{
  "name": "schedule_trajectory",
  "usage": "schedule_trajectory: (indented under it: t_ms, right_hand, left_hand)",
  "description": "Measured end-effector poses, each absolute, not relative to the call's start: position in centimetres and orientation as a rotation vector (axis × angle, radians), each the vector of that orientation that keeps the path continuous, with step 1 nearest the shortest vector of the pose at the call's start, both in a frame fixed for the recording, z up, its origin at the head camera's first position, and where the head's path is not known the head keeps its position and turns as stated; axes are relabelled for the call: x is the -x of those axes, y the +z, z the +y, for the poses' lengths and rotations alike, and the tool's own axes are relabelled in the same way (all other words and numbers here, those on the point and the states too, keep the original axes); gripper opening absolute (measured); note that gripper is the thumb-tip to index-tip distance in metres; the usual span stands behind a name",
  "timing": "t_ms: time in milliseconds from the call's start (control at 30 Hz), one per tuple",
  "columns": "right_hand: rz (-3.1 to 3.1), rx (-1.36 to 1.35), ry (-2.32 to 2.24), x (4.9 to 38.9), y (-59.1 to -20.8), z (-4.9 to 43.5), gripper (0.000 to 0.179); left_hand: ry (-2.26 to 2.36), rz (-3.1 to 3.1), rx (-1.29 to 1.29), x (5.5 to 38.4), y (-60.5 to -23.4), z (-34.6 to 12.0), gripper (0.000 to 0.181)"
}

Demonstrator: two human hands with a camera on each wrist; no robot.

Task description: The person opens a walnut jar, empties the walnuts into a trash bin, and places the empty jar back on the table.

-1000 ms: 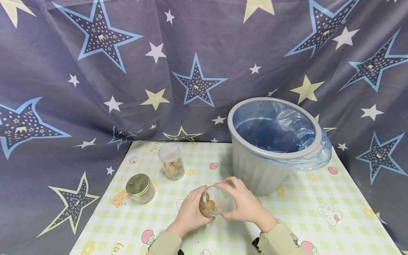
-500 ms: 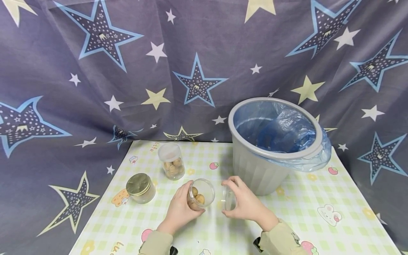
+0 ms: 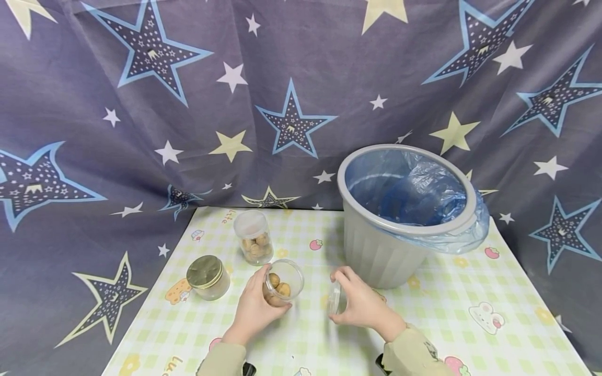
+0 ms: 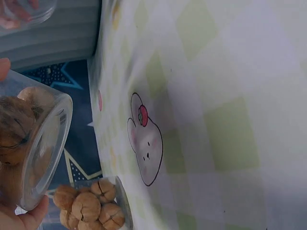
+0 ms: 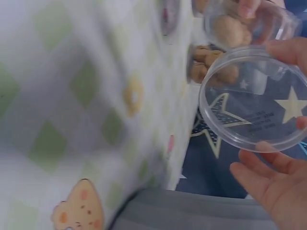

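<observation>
My left hand (image 3: 253, 309) grips a clear plastic jar (image 3: 294, 281) with its mouth uncovered and tilted toward the head camera. Several walnuts (image 3: 282, 290) lie inside it. In the left wrist view the jar (image 4: 56, 129) is close up, its base above the tablecloth. To the right, my right hand (image 3: 366, 307) pinches a clear round lid (image 3: 334, 298) by its edge, held on its side and apart from the jar. The right wrist view shows the lid (image 5: 205, 108) with the fingers spread round its rim, the jar and walnuts behind it.
Another clear jar of walnuts (image 3: 254, 245) stands behind my left hand. A squat jar with a gold-green lid (image 3: 205, 272) is at the left. The grey bin (image 3: 376, 256) with a blue bag stands behind my right hand. A star-patterned cloth hangs behind the checked tablecloth.
The lid, at the jar's mouth a second ago, has come away from it. My left hand has carried the jar to the left, while the right hand has stayed nearly in place, turning the lid edge-on.
</observation>
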State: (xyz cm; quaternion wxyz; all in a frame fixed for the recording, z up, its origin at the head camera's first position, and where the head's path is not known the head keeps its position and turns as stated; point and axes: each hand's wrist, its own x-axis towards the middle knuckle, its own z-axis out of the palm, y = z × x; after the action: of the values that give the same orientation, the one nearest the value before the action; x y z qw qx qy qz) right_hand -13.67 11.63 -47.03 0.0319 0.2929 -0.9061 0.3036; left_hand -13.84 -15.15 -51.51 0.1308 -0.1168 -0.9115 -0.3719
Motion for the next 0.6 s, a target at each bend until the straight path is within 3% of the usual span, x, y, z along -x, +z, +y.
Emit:
schedule_trajectory:
  t_ms: [600]
  right_hand:
    - [-2.868, -1.013, 0.936, 14.8, -50.8, 10.8, 0.059]
  left_hand:
    - [-1.099, -2.647, 0.316, 13.6, -51.5, -15.6, 0.103]
